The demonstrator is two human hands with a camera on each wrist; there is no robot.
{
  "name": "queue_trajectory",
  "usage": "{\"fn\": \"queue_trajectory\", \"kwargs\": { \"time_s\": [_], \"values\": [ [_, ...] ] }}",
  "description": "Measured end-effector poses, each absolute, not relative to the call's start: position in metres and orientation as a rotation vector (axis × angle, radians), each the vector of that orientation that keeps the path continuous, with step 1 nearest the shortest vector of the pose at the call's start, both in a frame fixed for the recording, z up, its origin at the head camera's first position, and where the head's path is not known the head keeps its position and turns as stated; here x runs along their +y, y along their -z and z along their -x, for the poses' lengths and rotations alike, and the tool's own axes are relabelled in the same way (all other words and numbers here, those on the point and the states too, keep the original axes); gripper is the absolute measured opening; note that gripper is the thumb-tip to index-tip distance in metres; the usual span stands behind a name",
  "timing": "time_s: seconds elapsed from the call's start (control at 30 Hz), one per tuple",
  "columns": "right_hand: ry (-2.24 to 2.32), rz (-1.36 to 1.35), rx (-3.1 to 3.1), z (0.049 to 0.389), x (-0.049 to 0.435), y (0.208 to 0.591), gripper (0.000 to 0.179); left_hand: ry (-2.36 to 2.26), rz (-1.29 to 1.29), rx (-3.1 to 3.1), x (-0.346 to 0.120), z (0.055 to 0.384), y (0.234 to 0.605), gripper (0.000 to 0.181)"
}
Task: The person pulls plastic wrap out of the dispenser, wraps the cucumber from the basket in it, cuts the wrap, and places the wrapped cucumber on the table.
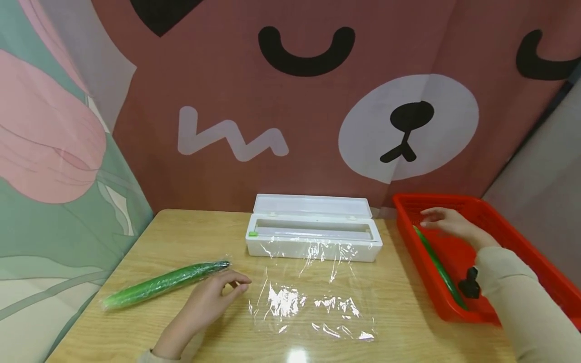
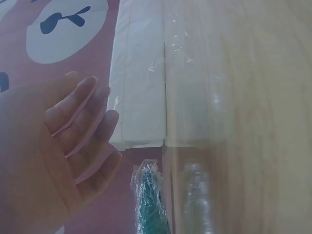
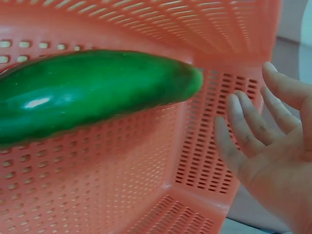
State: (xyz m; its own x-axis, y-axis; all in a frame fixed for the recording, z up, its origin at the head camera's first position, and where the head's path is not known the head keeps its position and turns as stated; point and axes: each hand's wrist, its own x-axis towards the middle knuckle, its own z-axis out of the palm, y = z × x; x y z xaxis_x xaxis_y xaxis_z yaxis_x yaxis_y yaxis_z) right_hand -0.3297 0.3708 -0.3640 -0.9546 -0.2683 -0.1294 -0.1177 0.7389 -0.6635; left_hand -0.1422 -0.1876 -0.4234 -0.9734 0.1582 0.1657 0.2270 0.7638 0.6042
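Observation:
My right hand (image 1: 449, 223) hovers over the far part of a red plastic basket (image 1: 419, 275), fingers loosely bent and nothing in them. Below it a bare cucumber (image 1: 438, 264) leans along the basket's left side; the right wrist view shows the cucumber's tip (image 3: 187, 82) apart from the fingers. On the left, my left hand (image 1: 211, 300) hangs relaxed over the table, empty. Just beyond it lies a cucumber wrapped in clear film (image 1: 165, 282), its dark end close to the knuckles. A sheet of cling film (image 1: 313, 302) stretches over the table from a white dispenser box (image 1: 313, 249).
The dispenser's lid (image 1: 313, 205) stands raised at the back, with a green slider (image 1: 253, 234) at the box's left end. Behind the wooden table (image 1: 190, 232) hangs a printed bear curtain (image 1: 227, 91). The basket occupies the right side.

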Motion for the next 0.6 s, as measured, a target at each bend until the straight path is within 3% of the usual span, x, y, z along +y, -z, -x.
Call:
{"fn": "queue_trajectory", "kwargs": {
  "time_s": [0.6],
  "values": [
    [1.114, 0.144, 2.444, 0.332, 0.386, 0.396, 0.066, 0.948, 0.356, -2.853, -0.189, 0.144, 0.426, 0.012]
  ]
}}
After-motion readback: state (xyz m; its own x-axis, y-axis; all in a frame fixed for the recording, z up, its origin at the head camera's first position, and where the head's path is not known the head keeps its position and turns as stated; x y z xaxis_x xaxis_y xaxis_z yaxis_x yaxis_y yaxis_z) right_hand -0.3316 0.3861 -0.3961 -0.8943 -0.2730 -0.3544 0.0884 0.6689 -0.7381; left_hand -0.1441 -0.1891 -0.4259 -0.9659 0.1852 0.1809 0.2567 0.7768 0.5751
